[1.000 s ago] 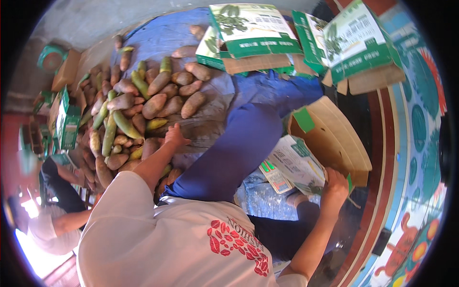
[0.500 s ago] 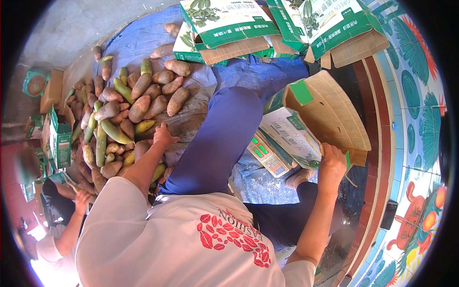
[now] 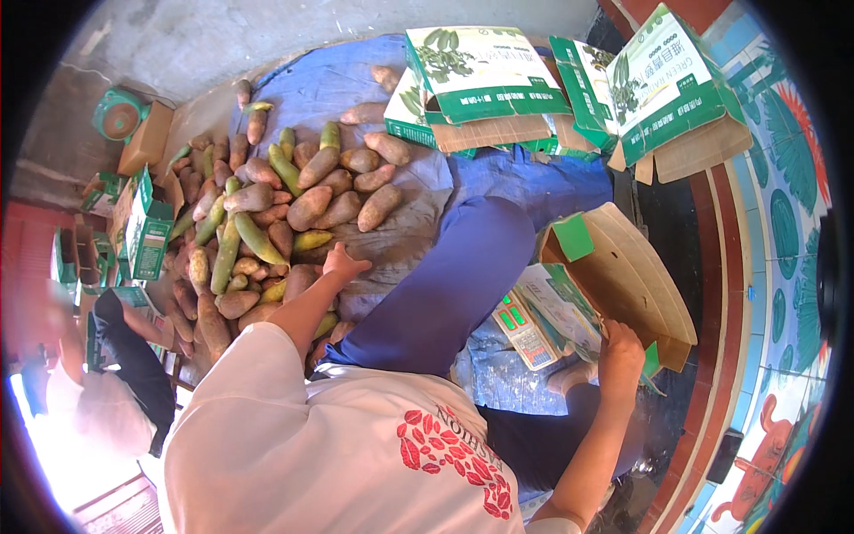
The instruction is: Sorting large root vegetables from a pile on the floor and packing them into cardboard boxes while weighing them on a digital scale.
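My left hand (image 3: 342,265), fingers spread and holding nothing, hovers or rests at the right edge of a heap of soil-covered green and brown radishes (image 3: 310,206); contact is unclear. On my right, my right hand (image 3: 620,356) is closed on the near edge of an open carton (image 3: 636,267). Its printed white and green side panel (image 3: 559,307) leans toward the inside, and a green patch marks the far corner. Beneath the carton sits a digital scale (image 3: 527,336) with lit green displays. The carton's bottom is hidden from me.
Green and white cartons (image 3: 489,71) stand at the far side of a blue tarp (image 3: 525,187). Further left are more cartons (image 3: 149,227), a round green dial scale (image 3: 122,114) and another person (image 3: 98,400). A tiled wall (image 3: 787,258) bounds the right.
The view has shifted, so the scene sits further right and lower. The carton's printed panel has tipped inward under my right hand. My left hand stays beside the radishes, fingers spread.
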A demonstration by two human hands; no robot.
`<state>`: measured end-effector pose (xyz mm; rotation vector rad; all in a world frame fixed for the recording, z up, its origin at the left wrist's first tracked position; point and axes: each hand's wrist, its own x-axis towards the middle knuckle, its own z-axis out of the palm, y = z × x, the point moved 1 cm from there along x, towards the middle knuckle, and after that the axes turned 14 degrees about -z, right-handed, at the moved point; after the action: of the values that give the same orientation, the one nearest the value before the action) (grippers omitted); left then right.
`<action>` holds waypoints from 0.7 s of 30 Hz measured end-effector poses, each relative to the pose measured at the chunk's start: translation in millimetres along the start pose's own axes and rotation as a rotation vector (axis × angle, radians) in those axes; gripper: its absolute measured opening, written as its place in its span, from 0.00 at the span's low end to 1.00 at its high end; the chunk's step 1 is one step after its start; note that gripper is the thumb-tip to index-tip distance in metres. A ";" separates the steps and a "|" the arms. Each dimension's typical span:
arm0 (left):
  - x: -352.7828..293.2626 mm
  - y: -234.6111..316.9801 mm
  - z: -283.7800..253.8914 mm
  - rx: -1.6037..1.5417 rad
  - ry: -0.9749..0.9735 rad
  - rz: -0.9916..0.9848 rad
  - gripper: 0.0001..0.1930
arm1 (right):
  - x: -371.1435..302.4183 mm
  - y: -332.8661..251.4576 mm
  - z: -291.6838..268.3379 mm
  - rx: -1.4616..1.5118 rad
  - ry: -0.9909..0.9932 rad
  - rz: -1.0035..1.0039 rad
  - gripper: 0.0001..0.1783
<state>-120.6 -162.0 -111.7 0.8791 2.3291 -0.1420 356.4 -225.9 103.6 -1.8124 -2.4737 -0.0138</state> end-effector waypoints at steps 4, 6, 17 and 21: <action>-0.2 7.0 -20.5 -0.382 -0.004 0.061 0.46 | -0.6 -0.2 -0.6 0.017 0.071 -0.036 0.09; -13.6 30.3 -50.2 -0.680 -0.078 0.171 0.44 | -1.2 0.4 -0.8 0.007 0.034 -0.036 0.09; -193.7 188.0 -153.5 -0.916 -0.402 0.940 0.36 | -2.9 3.2 5.3 -0.068 0.003 -0.046 0.08; -247.1 235.6 -116.5 -0.669 -0.499 1.158 0.35 | -6.5 5.3 8.8 -0.075 0.024 -0.052 0.03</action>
<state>107.4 -82.2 156.3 1.4359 1.0209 0.7577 363.0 -230.1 94.2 -1.7634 -2.5359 -0.1320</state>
